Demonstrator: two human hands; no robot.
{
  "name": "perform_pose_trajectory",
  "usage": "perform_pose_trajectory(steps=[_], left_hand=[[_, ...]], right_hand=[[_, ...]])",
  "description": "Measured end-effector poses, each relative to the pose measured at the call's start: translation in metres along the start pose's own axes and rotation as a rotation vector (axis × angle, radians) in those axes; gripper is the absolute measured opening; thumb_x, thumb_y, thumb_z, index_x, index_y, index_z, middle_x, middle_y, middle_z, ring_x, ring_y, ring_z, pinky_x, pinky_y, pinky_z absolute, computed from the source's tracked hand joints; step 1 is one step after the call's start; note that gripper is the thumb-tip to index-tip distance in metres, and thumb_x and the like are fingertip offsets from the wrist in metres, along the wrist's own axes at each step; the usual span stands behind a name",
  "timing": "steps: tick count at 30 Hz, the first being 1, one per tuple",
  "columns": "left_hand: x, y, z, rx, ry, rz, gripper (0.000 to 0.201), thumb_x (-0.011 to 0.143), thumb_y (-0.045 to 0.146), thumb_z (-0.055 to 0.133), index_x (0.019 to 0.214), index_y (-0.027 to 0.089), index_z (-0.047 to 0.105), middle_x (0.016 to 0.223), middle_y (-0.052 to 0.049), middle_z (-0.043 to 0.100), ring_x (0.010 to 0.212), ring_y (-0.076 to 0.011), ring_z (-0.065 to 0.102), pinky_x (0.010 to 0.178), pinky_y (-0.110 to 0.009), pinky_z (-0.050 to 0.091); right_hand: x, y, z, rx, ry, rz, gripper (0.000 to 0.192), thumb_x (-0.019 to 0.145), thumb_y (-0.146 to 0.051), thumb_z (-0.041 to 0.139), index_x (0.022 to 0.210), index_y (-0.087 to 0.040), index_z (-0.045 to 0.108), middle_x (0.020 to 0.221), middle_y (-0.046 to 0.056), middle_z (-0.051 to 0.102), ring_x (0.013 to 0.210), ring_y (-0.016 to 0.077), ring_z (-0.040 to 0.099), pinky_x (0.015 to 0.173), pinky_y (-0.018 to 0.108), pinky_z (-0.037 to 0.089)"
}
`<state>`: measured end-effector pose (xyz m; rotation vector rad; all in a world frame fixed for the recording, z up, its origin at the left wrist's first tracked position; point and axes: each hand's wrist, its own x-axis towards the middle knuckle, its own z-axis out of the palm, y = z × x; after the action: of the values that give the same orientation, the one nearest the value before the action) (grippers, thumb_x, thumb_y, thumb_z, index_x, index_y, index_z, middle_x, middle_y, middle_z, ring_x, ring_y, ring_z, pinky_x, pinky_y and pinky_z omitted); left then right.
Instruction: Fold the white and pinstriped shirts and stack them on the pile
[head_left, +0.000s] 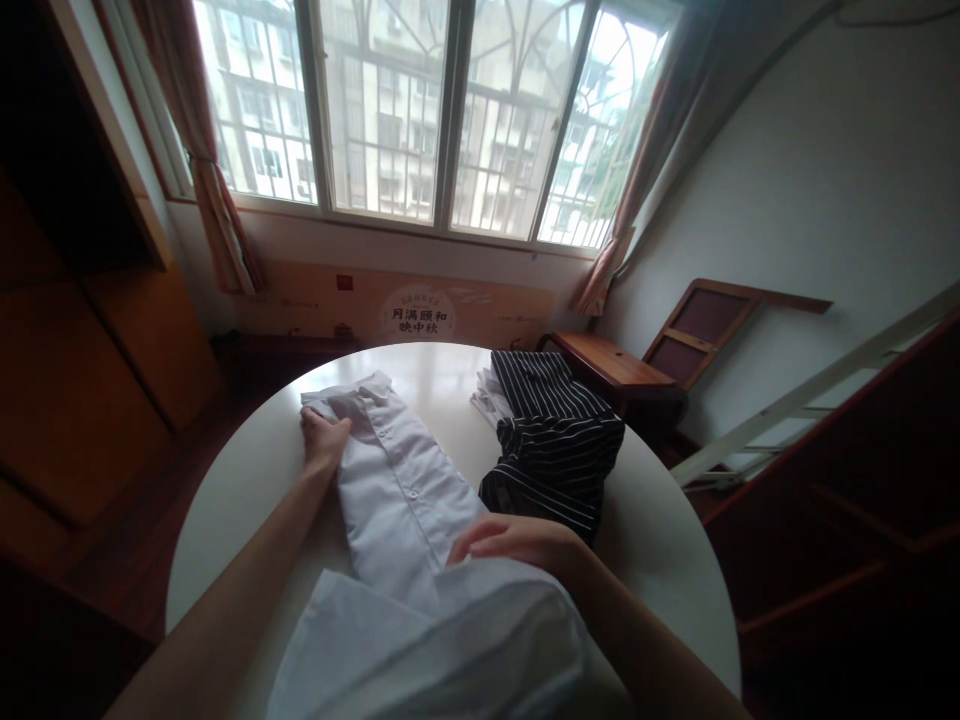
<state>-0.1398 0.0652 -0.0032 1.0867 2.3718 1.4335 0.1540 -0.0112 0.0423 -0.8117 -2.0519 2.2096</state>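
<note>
**On a round white table, both hands rest on a white shirt**

Under both sets of fingers lies a white button shirt, folded lengthwise into a long strip that runs from the far left of the round white table toward the person. The left hand sits at the far end of the strip, just below the collar; its fingers curl over the shirt's left edge and press against the cloth, though whether they pinch a fold cannot be told. The right hand lies palm down on the near part of the shirt, fingers stretched out flat and held together, pointing left across the fabric and gripping nothing. A row of small buttons runs along the cloth between the two hands.

Just beyond the right fingertips, touching the shirt's right edge, lies a black garment with thin white stripes, heaped loosely. Some folded white cloth peeks out from its far left side. Well past the table stand a wooden folding chair, a wide barred window and reddish curtains.
</note>
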Motion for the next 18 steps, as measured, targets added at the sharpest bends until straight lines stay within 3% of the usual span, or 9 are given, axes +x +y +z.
perform_pose_trajectory(steps=[2,4,6,8,11,13,16,18], left_hand=[[-0.008,0.004,-0.002,0.084,0.139,0.195,0.062,0.065,0.015,0.052,0.122,0.003,0.033,0.126,-0.024,0.038,0.116,-0.0339,0.038,0.092,-0.048,0.035],[-0.018,0.009,-0.003,0.203,0.224,0.447,0.061,0.069,0.012,0.046,0.128,0.008,0.03,0.133,-0.022,0.03,0.123,-0.0335,0.029,0.098,-0.05,0.027],[-0.027,0.013,0.0,0.298,0.181,0.62,0.056,0.072,0.012,0.043,0.127,0.013,0.034,0.136,-0.018,0.029,0.126,-0.0309,0.026,0.1,-0.048,0.026],[-0.034,0.014,0.006,0.371,0.033,0.711,0.05,0.075,0.016,0.043,0.125,0.016,0.039,0.138,-0.014,0.029,0.127,-0.0281,0.026,0.1,-0.044,0.027],[-0.037,0.01,0.019,0.485,-0.256,0.734,0.042,0.08,0.022,0.039,0.122,0.016,0.045,0.137,-0.013,0.032,0.127,-0.0254,0.028,0.101,-0.04,0.027],[-0.036,0.006,0.026,0.54,-0.387,0.698,0.042,0.084,0.027,0.034,0.122,0.016,0.046,0.136,-0.013,0.036,0.127,-0.0246,0.029,0.102,-0.04,0.026],[-0.035,0.004,0.029,0.569,-0.442,0.662,0.044,0.086,0.032,0.03,0.125,0.017,0.043,0.137,-0.011,0.035,0.127,-0.0243,0.028,0.102,-0.042,0.024],[-0.035,0.005,0.029,0.572,-0.444,0.657,0.044,0.086,0.032,0.029,0.125,0.018,0.043,0.138,-0.011,0.035,0.128,-0.024,0.028,0.102,-0.042,0.024]], right_hand=[[0.005,-0.001,0.004,0.036,-0.137,0.02,0.037,0.076,-0.042,0.054,0.097,-0.012,0.059,0.058,-0.002,0.056,0.047,0.0061,0.048,0.048,0.018,0.038],[0.014,0.002,0.007,0.098,-0.146,-0.006,0.035,0.076,-0.04,0.055,0.099,-0.013,0.057,0.062,-0.001,0.059,0.048,0.0068,0.052,0.049,0.018,0.04],[0.023,0.009,0.009,0.128,-0.032,-0.063,0.033,0.076,-0.039,0.056,0.098,-0.015,0.055,0.067,-0.001,0.06,0.051,0.0071,0.055,0.05,0.018,0.041],[0.031,0.016,0.009,0.132,0.087,-0.112,0.031,0.077,-0.038,0.054,0.096,-0.015,0.054,0.068,0.0,0.06,0.052,0.008,0.056,0.05,0.019,0.042],[0.039,0.022,0.01,0.024,0.307,-0.175,0.028,0.078,-0.037,0.05,0.096,-0.014,0.053,0.065,0.0,0.057,0.051,0.0101,0.056,0.05,0.022,0.043],[0.041,0.023,0.012,-0.212,0.524,-0.259,0.024,0.079,-0.031,0.048,0.097,-0.015,0.054,0.07,0.001,0.058,0.059,0.0123,0.057,0.057,0.026,0.046],[0.041,0.023,0.016,-0.712,0.756,-0.436,0.025,0.078,-0.02,0.049,0.102,-0.018,0.055,0.099,0.007,0.058,0.093,0.0178,0.053,0.083,0.034,0.041],[0.042,0.022,0.018,-0.966,0.759,-0.49,0.029,0.077,-0.018,0.049,0.106,-0.019,0.054,0.113,0.007,0.053,0.106,0.0194,0.045,0.093,0.036,0.034]])
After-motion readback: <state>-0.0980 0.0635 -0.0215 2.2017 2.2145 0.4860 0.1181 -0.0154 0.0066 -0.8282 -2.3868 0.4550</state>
